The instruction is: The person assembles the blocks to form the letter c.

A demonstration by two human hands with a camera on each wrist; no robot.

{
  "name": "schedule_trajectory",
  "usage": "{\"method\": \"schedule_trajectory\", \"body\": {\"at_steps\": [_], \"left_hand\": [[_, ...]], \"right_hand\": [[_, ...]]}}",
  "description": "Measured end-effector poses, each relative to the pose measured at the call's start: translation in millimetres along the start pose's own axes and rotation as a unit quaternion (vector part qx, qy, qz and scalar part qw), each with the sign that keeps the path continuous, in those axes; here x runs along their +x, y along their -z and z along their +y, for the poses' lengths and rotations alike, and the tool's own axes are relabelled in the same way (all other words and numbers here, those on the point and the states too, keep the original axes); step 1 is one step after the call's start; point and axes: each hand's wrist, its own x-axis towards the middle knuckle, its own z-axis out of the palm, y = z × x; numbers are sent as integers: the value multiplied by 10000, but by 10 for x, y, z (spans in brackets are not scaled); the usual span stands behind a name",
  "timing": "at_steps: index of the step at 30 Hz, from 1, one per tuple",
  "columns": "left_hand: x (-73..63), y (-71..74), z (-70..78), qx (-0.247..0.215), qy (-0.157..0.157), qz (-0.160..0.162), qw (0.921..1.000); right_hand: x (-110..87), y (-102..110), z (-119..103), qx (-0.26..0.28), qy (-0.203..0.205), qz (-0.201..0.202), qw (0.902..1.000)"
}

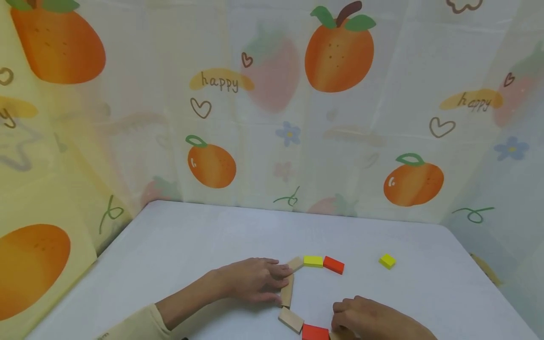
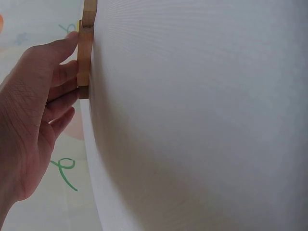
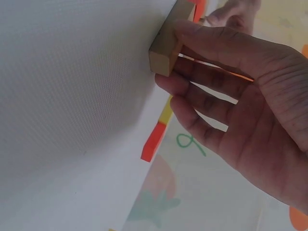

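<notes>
A curved row of flat blocks lies on the white table. My left hand (image 1: 255,279) rests against the left side of a plain wooden block (image 1: 287,293), thumb and fingertips touching it; in the left wrist view this block (image 2: 84,55) stands beyond the fingertips. At the row's near end, my right hand (image 1: 369,316) pinches another wooden block (image 3: 168,43) between thumb and fingers. That block touches or nearly touches a red block (image 1: 315,332). A pale wooden block (image 1: 291,320) lies between the red one and the left hand's block.
At the row's far end come a pale wooden block (image 1: 295,264), a yellow block (image 1: 313,261) and a red block (image 1: 334,265). A separate yellow block (image 1: 387,261) lies at the right. A fruit-printed curtain (image 1: 272,141) hangs behind the table (image 1: 212,231).
</notes>
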Motion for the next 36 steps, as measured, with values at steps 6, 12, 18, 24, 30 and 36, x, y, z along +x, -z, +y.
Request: {"method": "schedule_trajectory", "body": {"at_steps": [6,12,18,24,30,36], "left_hand": [[4,6,3,-19,17,-31,10000],[-2,20,-1,-25,-6,-10,10000],[-7,13,-6,29,-99,57,9999],[-5,4,-4,93,-114,64,9999],[-1,2,6,51,-67,-12,10000],[7,1,4,74,-21,-14,10000]], "right_hand": [[5,-3,-11,-96,-23,-3,10000],[7,23,-9,-168,-65,-46,9998],[-71,42,34,-62,-151,154,9997],[-172,58,96,308,-386,510,9975],[-148,185,249,138,-544,774,9954],[-189,302,635,324,-624,1294,9891]]}}
